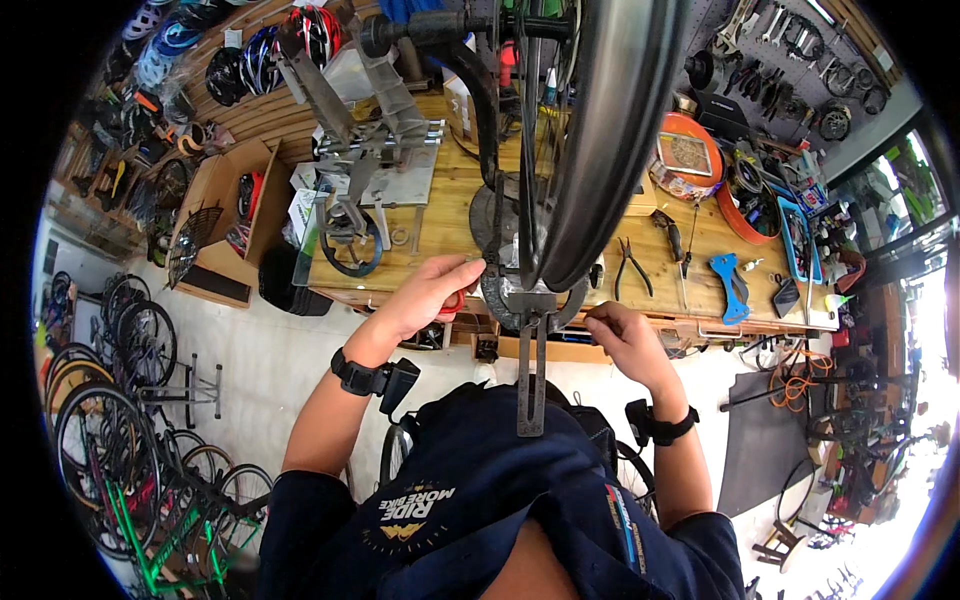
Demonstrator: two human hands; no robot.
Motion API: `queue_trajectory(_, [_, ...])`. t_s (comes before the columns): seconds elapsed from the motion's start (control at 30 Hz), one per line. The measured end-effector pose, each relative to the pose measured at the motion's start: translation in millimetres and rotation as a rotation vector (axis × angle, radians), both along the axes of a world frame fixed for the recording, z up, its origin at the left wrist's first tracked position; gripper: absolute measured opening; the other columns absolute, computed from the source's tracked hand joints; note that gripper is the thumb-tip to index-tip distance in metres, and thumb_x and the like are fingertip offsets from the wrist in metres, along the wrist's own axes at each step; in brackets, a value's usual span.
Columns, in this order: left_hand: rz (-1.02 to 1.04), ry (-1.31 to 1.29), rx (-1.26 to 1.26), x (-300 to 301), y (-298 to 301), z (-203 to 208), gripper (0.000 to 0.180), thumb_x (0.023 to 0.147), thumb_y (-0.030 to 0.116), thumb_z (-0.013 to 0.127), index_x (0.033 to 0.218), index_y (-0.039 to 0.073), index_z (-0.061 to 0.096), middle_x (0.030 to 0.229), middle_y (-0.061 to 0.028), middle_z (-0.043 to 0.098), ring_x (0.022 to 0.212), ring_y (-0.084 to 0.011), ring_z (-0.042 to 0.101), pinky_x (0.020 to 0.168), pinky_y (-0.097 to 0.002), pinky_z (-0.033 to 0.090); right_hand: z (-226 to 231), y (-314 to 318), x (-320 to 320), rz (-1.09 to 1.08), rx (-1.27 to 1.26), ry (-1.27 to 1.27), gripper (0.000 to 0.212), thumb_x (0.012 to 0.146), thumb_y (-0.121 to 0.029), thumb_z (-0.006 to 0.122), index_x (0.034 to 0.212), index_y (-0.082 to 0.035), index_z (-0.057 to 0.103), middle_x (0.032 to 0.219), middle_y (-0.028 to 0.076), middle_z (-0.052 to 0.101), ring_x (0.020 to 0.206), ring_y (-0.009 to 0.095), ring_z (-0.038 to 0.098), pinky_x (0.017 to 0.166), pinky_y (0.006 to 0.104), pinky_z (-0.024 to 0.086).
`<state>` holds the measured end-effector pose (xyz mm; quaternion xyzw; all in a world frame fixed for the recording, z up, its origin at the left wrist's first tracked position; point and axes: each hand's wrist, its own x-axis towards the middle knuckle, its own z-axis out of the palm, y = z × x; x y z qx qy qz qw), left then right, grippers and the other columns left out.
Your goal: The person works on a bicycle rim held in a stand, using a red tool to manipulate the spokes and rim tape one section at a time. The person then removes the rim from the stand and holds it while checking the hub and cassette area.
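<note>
A bicycle wheel (620,130) stands upright in a dark metal truing stand (483,225) at the bench's front edge. A slotted metal gauge arm (531,380) juts from the stand towards me. My left hand (432,295) is closed at the stand's left side, its thumb against the stand by the wheel. A red looped tool (453,303) shows under its fingers, mostly hidden by the palm. My right hand (625,338) is just right of the stand, below the tyre, with curled fingers pressed together. Whatever they hold, if anything, is hidden.
Pliers (632,270), a screwdriver (685,268) and a blue flat tool (731,290) lie right on the wooden bench (440,225). Behind them are an orange tin (688,150) and a blue tray (799,240). Another metal stand (350,215) is left. Bicycles (110,400) line the left floor.
</note>
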<state>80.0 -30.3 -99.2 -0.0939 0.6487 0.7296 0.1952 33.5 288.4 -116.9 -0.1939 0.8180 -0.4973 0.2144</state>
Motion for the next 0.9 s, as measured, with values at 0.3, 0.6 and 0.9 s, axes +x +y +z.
queue_trajectory(0.3, [0.198, 0.016, -0.116, 10, 19, 13, 0.041, 0.096, 0.047, 0.057, 0.085, 0.007, 0.059, 0.062, 0.0093, 0.033, 0.053, -0.0021, 0.029, 0.047, -0.0198, 0.025, -27, 2, -14, 0.192, -0.087, -0.138, 0.03, 0.093, -0.022, 0.064, 0.102, 0.007, 0.063, 0.077, 0.011, 0.063, 0.069, 0.016, 0.057, 0.065, 0.0309, 0.048])
queue_trajectory(0.6, [0.234, -0.036, -0.027, 11, 22, 16, 0.034, 0.097, 0.04, 0.058, 0.089, 0.007, 0.059, 0.063, 0.0087, 0.032, 0.053, -0.0022, 0.029, 0.046, -0.0208, 0.023, -26, -31, -10, 0.399, -0.331, -0.423, 0.019, 0.092, -0.013, 0.065, 0.103, 0.002, 0.064, 0.084, 0.003, 0.063, 0.071, 0.007, 0.053, 0.061, 0.0238, 0.044])
queue_trajectory(0.9, [0.085, -0.057, -0.018, 5, 7, 11, 0.038, 0.097, 0.043, 0.058, 0.086, 0.006, 0.058, 0.061, 0.0089, 0.032, 0.051, -0.002, 0.028, 0.046, -0.0206, 0.021, -54, -98, 15, -0.031, -1.057, -0.974, 0.021, 0.092, -0.016, 0.064, 0.112, -0.009, 0.06, 0.094, 0.0, 0.065, 0.075, 0.009, 0.058, 0.061, 0.0246, 0.046])
